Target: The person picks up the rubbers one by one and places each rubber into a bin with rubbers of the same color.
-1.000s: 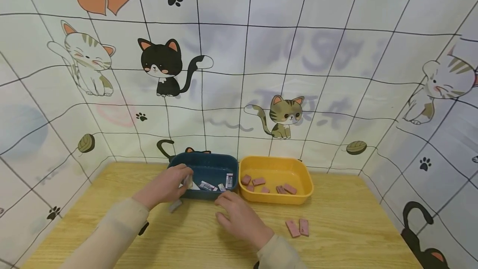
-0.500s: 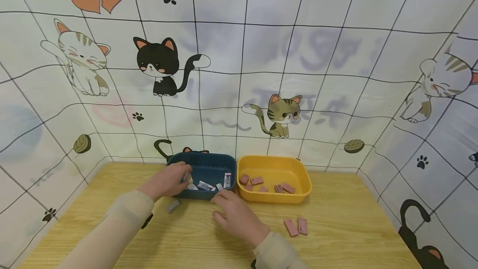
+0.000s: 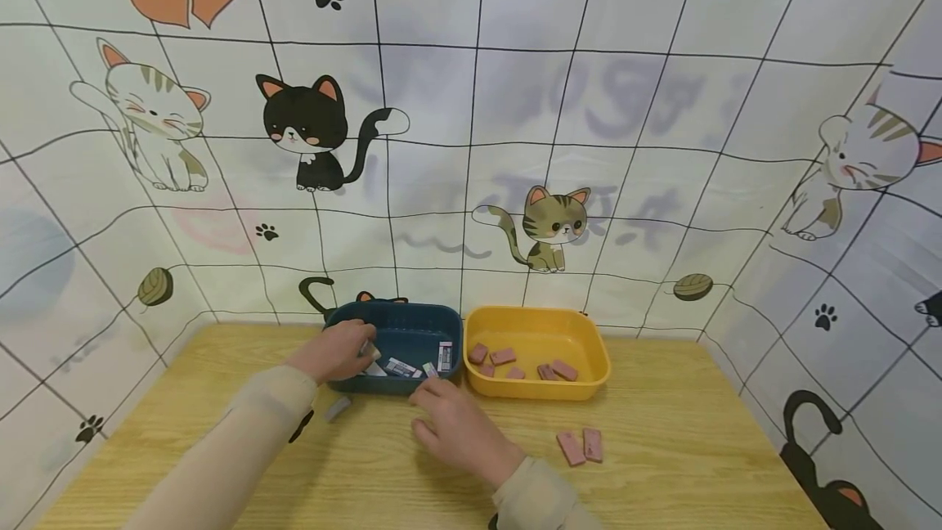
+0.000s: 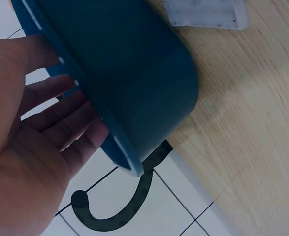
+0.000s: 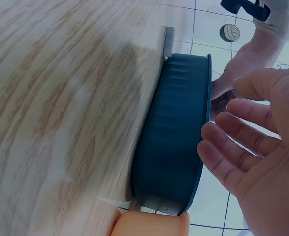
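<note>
My left hand (image 3: pixel 340 352) reaches over the left end of the blue basin (image 3: pixel 412 317), pinching a small whitish eraser (image 3: pixel 373 352) at its fingertips. In the left wrist view the fingers (image 4: pixel 68 120) dip past the basin's rim, which hides their tips. Inside the basin lie several erasers in printed paper sleeves, one sleeved eraser (image 3: pixel 445 356) near the right wall. My right hand (image 3: pixel 464 432) holds nothing; its loosely bent fingers (image 5: pixel 228 160) are right at the near rim. A greyish-white block (image 3: pixel 338 409) lies on the table by the basin's front left corner.
A yellow basin (image 3: pixel 545 389) stands against the blue one's right side, with several pink blocks (image 3: pixel 504 357) in it. Two pink blocks (image 3: pixel 581 446) lie on the wooden table (image 3: pixel 662 448) in front. A cat-printed sheet (image 3: pixel 441 105) hangs behind and at both sides.
The left hand has shifted slightly right within the basin, the whitish eraser at its fingertips. The right hand stays by the near rim. The head view has drifted a little.
</note>
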The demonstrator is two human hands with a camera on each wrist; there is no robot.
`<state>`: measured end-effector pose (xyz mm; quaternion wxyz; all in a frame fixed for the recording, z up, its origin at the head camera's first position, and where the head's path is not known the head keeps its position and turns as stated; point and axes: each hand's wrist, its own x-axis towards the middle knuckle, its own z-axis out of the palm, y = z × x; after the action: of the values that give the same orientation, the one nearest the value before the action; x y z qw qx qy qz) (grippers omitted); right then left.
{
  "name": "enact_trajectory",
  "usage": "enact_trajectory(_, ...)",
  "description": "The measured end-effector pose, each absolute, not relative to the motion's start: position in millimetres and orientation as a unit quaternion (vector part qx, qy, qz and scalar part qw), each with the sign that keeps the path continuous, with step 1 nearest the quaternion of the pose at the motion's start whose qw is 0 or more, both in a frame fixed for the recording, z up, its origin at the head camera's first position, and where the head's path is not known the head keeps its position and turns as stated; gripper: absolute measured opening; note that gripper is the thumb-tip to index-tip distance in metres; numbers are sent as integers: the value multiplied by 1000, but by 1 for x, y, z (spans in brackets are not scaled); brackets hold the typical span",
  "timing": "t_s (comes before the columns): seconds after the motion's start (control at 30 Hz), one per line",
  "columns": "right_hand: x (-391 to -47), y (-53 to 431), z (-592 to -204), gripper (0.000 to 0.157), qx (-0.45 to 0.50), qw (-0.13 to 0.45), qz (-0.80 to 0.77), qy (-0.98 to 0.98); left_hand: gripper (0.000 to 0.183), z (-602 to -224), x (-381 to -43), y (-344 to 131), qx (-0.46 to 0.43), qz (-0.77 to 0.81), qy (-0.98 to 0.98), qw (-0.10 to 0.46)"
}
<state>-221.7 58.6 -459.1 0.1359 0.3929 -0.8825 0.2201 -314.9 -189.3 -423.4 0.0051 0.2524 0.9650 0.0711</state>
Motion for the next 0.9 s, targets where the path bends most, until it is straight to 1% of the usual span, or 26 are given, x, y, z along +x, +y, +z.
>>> enact_trajectory(0.13, -222, 58, -461, 18, 393, 138, 206, -885, 15, -426, -320, -186, 242, 84, 967, 14)
enact_trajectory(0.27, -220, 58, -462, 18, 392, 122, 199, -890, 10, -437, -330, -187, 223, 92, 970, 29)
enact_trajectory(0.4, -220, 58, -462, 18, 386, 105, 207, -893, 10, -441, -339, -185, 206, 106, 972, 38)
enact_trajectory(0.53, -220, 57, -463, 17, 394, 105, 212, -888, 16, -441, -341, -180, 170, 136, 974, 72)
enact_trajectory(0.63, -220, 57, -465, 15, 401, 108, 210, -885, 14, -444, -344, -177, 147, 142, 975, 91)
enact_trajectory(0.9, -220, 57, -468, 13, 409, 121, 203, -881, 13, -454, -355, -174, 123, 134, 979, 93)
